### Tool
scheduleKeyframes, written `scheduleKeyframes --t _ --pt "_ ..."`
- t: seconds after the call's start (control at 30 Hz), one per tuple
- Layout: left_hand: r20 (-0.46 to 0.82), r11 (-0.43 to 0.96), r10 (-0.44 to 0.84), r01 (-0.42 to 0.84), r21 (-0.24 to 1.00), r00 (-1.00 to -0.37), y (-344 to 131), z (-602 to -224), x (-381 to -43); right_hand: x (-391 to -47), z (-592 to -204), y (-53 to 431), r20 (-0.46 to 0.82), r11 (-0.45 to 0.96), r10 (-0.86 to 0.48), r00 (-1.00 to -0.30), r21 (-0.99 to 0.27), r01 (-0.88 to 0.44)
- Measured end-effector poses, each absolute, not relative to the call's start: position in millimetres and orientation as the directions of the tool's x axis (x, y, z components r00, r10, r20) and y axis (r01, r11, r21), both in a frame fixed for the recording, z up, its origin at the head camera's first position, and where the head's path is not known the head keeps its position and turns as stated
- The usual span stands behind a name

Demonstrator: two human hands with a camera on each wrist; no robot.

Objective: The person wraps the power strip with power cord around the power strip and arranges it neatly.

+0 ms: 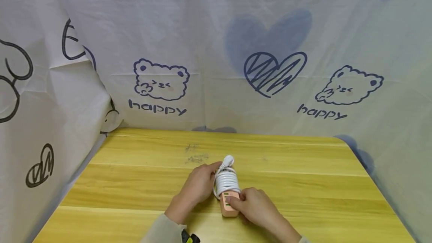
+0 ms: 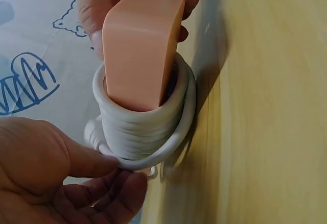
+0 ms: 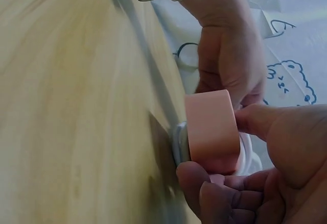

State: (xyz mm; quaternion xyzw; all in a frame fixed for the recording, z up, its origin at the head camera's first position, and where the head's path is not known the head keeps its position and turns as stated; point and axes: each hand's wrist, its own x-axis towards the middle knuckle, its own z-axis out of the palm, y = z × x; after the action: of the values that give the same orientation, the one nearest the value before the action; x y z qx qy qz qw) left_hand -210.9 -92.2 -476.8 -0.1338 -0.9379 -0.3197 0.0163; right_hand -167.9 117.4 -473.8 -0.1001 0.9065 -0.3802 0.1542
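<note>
A pink power strip (image 1: 230, 213) with a row of USB ports on its face lies near the table's front, in the middle of the head view. White cable (image 1: 226, 182) is wound round its far part in several turns, and the white plug (image 1: 228, 159) sticks out at the far end. My right hand (image 1: 258, 207) grips the bare near end, thumb on the port face. On the other side, my left hand (image 1: 198, 183) pinches a loose loop of the cable (image 2: 153, 158) between thumb and fingers, as the left wrist view shows. The strip's plain end (image 3: 212, 127) faces the right wrist camera.
The yellow wood-grain table (image 1: 135, 183) stretches out around both hands, with dark scuff marks (image 1: 197, 158) beyond them. A white cloth (image 1: 216, 96) printed with hearts and bears hangs behind the table and along its sides.
</note>
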Motion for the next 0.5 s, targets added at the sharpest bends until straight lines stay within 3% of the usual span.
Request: scheduleKeyframes --t 0.3,0.5 --pt "0.045 0.761 0.12 0.12 0.638 -0.992 -90.6 -479.9 -213.4 -169.4 -470.7 122.9 -0.199 0.696 -0.321 -0.926 -0.712 -0.089" --pt "0.051 0.789 0.127 0.132 0.6 -0.991 -92.9 -483.4 -215.6 -170.2 -471.2 123.5 -0.191 0.686 -0.316 -0.929 -0.722 -0.085"
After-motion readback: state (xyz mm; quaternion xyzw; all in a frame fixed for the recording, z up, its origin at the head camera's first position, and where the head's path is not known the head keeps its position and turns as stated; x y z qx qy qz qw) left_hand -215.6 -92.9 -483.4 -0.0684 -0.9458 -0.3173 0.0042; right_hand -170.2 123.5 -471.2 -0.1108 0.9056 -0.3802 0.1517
